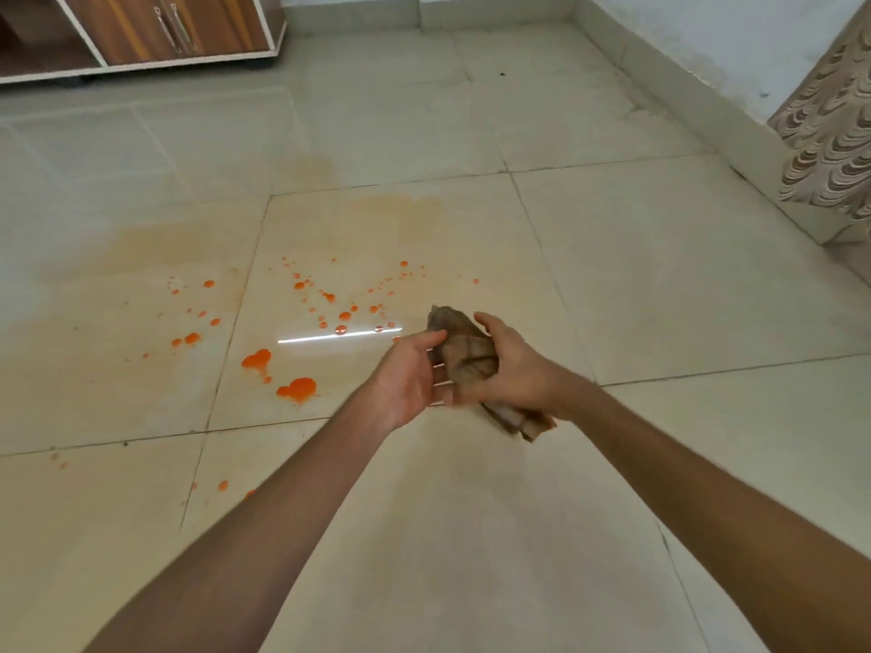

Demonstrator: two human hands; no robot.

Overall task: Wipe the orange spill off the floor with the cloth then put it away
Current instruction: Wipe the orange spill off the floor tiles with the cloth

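Orange spill (298, 387) lies on the pale floor tiles (660, 275) as two larger blobs and many small drops spread to the left of and beyond my hands. A faint orange smear (188, 242) covers the tiles behind the drops. A folded brown cloth (466, 355) is held above the floor. My right hand (513, 369) is wrapped around the cloth from the right. My left hand (410, 377) is palm up, its thumb and fingers touching the cloth's left side. One end of the cloth sticks out below my right wrist.
A wooden cabinet (141, 30) with white edging and metal handles stands at the far left against the wall. A tiled skirting (683, 87) runs along the right wall. A patterned door or panel (834, 148) stands at the right edge.
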